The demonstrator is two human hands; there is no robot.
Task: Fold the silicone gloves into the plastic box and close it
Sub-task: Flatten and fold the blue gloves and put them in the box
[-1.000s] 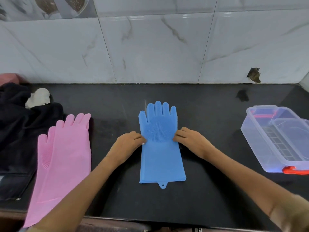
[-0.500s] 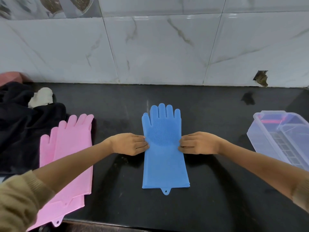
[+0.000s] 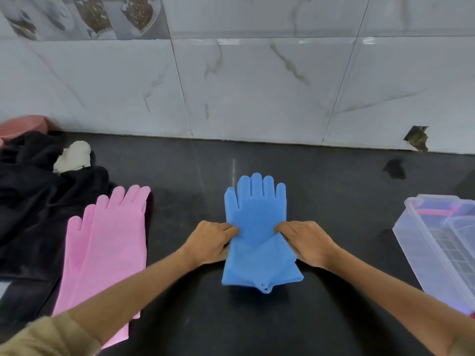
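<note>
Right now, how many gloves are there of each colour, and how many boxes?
Blue glove: 1
Pink gloves: 1 clearly seen, perhaps another stacked underneath
Clear plastic box: 1
Total: 3 things for sure

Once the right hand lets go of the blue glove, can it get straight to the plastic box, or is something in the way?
Probably yes. The right hand pinches the blue glove at its edge, and the plastic box sits on the same side, with only bare black counter between them. Its near end runs out of frame, though.
</note>
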